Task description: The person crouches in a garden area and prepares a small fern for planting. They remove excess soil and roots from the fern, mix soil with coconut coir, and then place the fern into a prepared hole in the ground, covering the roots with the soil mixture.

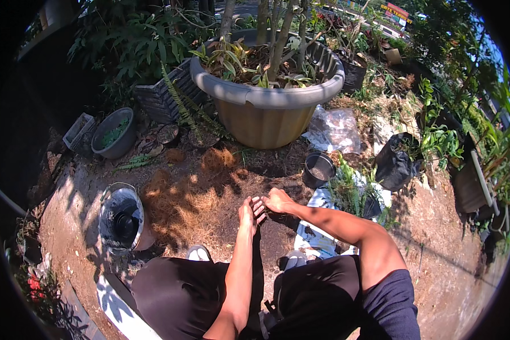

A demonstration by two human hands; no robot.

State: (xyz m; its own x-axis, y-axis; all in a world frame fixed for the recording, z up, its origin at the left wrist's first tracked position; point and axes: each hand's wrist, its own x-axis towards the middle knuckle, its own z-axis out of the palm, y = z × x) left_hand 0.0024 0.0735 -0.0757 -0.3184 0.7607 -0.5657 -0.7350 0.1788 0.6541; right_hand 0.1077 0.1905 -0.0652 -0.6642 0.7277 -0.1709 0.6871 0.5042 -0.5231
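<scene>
My left hand (250, 212) is over the dark soil (276, 242) in front of me, palm turned inward and fingers apart, with nothing seen in it. Close to its fingertips is my right hand (279, 201), its fingers curled; whether they pinch something small is hidden. A heap of brown coconut fibre (182, 208) spreads on the ground left of both hands. Beyond the right hand stands a black plastic pot (318, 168). A green fern (350, 191) is to the right, beside a soil-smeared white plastic sack (316, 233).
On the left is a bucket (140, 229) with a dark container inside. A large round planter (263, 121) with small trees blocks the far side. Clear plastic sheeting (340, 127) lies by it. A black grow bag (395, 163) stands right, a grey tub (114, 134) far left.
</scene>
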